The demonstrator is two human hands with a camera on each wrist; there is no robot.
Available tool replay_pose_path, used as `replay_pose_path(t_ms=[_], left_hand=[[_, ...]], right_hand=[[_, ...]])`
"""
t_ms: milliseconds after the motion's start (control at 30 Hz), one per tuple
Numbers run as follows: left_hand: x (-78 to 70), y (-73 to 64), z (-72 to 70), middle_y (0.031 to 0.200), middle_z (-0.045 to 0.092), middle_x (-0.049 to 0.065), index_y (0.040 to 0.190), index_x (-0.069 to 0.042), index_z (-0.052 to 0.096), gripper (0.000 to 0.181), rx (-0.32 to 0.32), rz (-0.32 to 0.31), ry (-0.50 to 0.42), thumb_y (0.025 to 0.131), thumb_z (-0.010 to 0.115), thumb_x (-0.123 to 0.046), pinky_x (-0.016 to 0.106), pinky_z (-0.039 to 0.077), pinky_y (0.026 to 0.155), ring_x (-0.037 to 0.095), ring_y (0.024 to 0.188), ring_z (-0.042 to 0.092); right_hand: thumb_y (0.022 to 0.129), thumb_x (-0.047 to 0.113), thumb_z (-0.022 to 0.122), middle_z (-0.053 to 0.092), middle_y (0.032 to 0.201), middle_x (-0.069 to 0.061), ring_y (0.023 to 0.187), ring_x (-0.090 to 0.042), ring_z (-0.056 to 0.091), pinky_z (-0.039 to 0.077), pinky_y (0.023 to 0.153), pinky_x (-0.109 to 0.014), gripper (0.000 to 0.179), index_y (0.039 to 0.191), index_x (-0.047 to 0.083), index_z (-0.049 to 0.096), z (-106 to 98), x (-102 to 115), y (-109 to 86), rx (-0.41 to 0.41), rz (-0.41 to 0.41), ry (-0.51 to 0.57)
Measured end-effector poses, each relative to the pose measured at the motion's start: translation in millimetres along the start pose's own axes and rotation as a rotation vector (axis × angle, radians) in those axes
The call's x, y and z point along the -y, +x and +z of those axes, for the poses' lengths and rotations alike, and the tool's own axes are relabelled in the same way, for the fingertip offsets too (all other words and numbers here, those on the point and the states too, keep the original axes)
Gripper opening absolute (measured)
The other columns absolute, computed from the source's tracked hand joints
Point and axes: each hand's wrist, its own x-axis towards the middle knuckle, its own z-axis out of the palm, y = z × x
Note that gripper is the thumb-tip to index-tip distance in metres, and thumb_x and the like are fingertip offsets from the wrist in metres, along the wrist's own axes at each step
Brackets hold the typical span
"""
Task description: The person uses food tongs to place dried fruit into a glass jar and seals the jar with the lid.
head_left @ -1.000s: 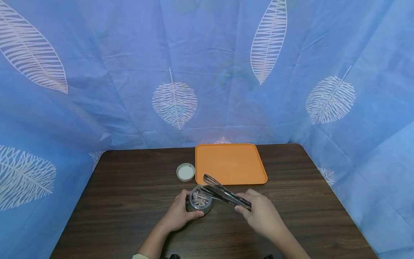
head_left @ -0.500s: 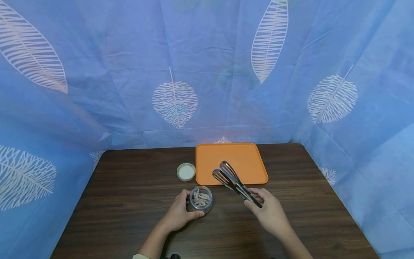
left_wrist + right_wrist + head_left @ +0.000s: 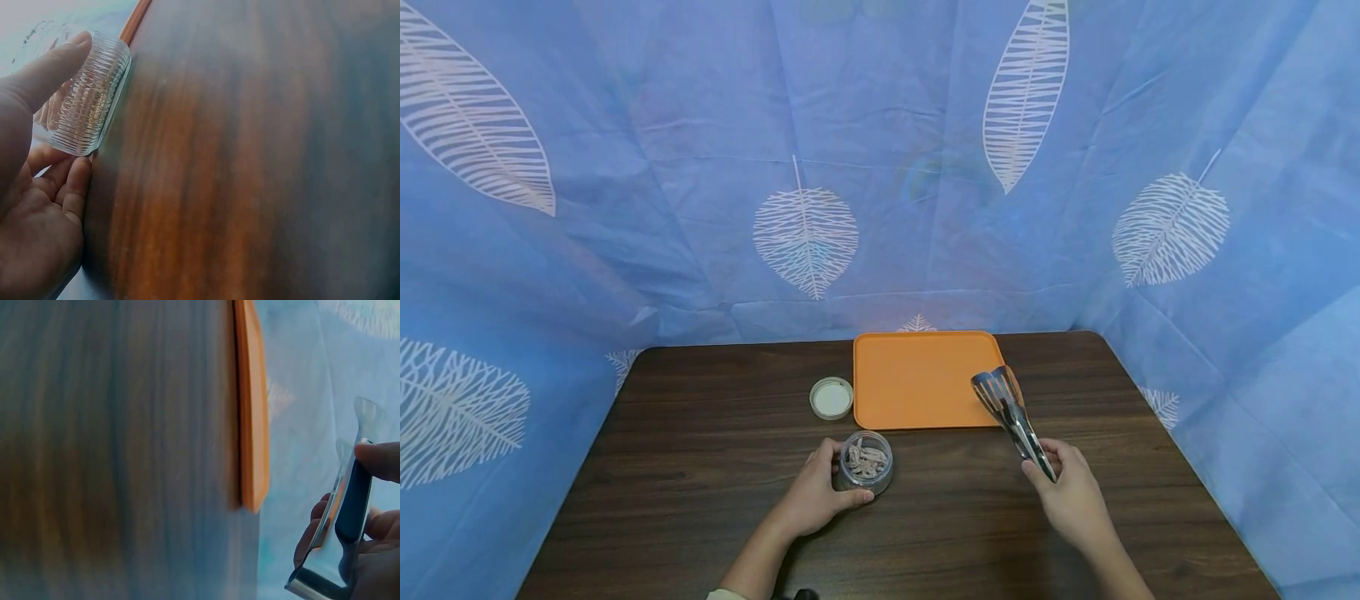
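With fingers and thumb curled round its side, my left hand [image 3: 814,498] holds a clear ribbed jar [image 3: 94,100] that stands on the table. Pale, dried strips [image 3: 865,460] lie inside the uncovered jar. My right hand [image 3: 1070,493] grips metal tongs [image 3: 1018,421] by the handle end, thumb on one arm and fingers on the other. The tongs' slotted heads overlap the tray's right front corner in the head view and hold nothing. In the right wrist view, the bent end of the tongs [image 3: 353,515] points down toward the camera.
An orange tray [image 3: 925,379] lies at the back of the dark wooden table [image 3: 715,433]. Left of the tray, a round lid [image 3: 831,398] rests with its pale inner face up. A blue cloth with white leaves [image 3: 880,192] hangs behind and beside the table.
My right hand has carried the tongs from over the jar's mouth to the right, and their heads now point more away from me. The left hand and the jar stay in place.
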Motion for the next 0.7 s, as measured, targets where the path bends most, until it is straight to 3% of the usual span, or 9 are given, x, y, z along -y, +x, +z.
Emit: replay_pose_path(t_ms=[300,500,700], left_hand=[[0.3,1.1,-0.3,0.136,0.060,0.015,0.137,-0.008,0.052,0.077,0.001,0.007,0.001,0.085,0.094,-0.045,0.051,0.053,0.103,0.030,0.124,0.059],[-0.8,0.9,-1.9,0.135,0.060,0.015,0.137,-0.008,0.052,0.077,0.000,0.011,-0.002,0.085,0.094,-0.046,0.050,0.053,0.100,0.029,0.122,0.059],[1.3,1.2,-1.1,0.134,0.060,0.014,0.137,-0.009,0.052,0.077,0.000,0.001,-0.005,0.085,0.094,-0.046,0.050,0.053,0.100,0.028,0.122,0.058]], right_hand=[[0.109,0.028,0.067,0.054,0.135,-0.037,0.121,-0.047,0.059,0.053,0.094,-0.060,0.060,0.148,-0.013,0.047,-13.3,-40.8,-0.3,0.047,0.062,-0.116],[0.105,0.024,0.069,0.057,0.120,-0.029,0.104,-0.034,0.059,0.052,0.083,-0.049,0.057,0.141,-0.016,0.049,-12.5,-53.2,-1.9,0.081,0.119,-0.140],[0.104,0.018,0.070,0.055,0.113,-0.026,0.099,-0.032,0.055,0.051,0.080,-0.044,0.053,0.136,-0.018,0.049,-11.4,-61.4,-2.3,0.122,0.137,-0.165]])
